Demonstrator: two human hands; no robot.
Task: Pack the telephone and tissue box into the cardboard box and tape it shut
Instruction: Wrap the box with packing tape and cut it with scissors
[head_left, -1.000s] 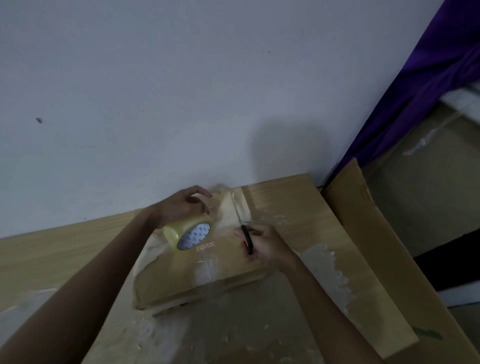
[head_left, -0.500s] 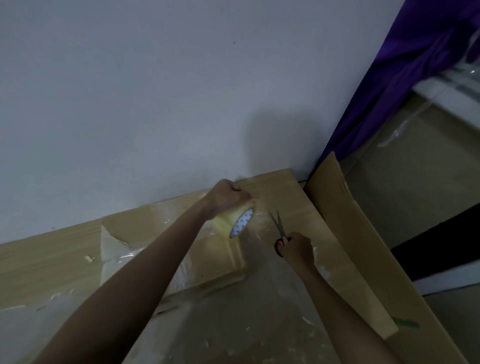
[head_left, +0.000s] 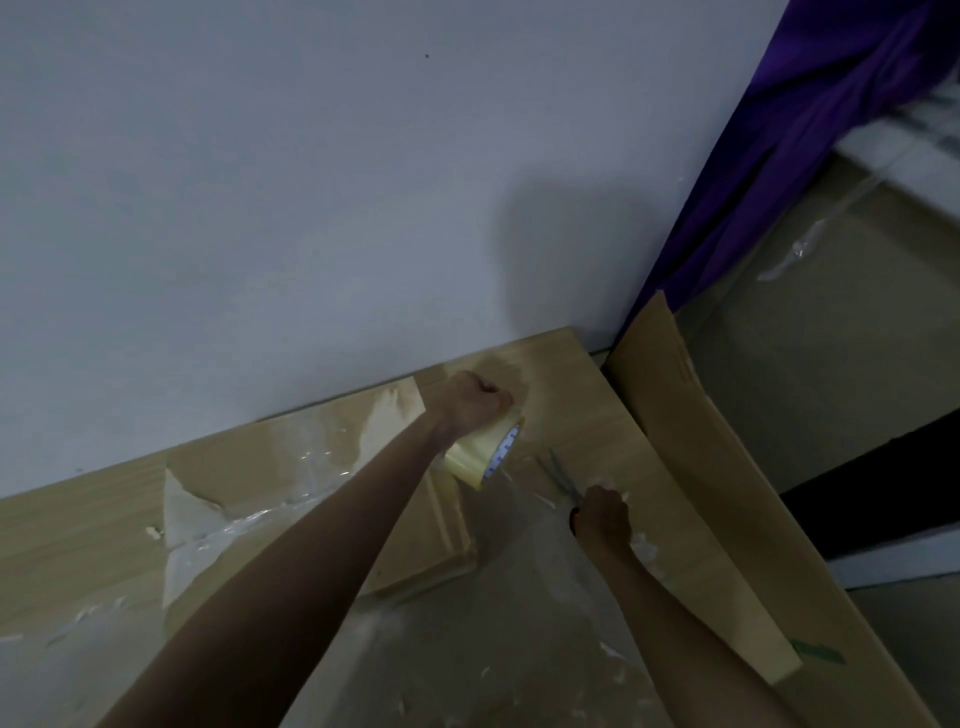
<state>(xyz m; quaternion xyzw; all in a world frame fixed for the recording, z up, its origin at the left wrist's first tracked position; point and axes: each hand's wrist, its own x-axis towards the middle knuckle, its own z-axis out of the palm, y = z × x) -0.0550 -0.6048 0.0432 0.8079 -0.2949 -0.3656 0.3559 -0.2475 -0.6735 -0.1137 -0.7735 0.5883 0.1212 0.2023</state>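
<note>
A flat, closed cardboard box (head_left: 291, 483) lies on the wooden table (head_left: 597, 436), with clear tape and torn patches across its top. My left hand (head_left: 475, 402) grips a yellowish roll of packing tape (head_left: 485, 454) held just past the box's right end. To the right, my right hand (head_left: 602, 517) holds scissors (head_left: 558, 470) by their orange handle, blades open and pointing away toward the wall. My left forearm hides part of the box. The telephone and the tissue box are not visible.
A large flat cardboard sheet (head_left: 691, 447) leans against the table's right edge. A grey wall (head_left: 311, 208) rises behind the table. A purple curtain (head_left: 810, 130) hangs at the upper right above the tan floor (head_left: 831, 338). Tape scraps litter the tabletop.
My left hand has carried the tape roll from the middle of the box top to its right end. My right hand has moved right off the box, and the scissor blades have opened.
</note>
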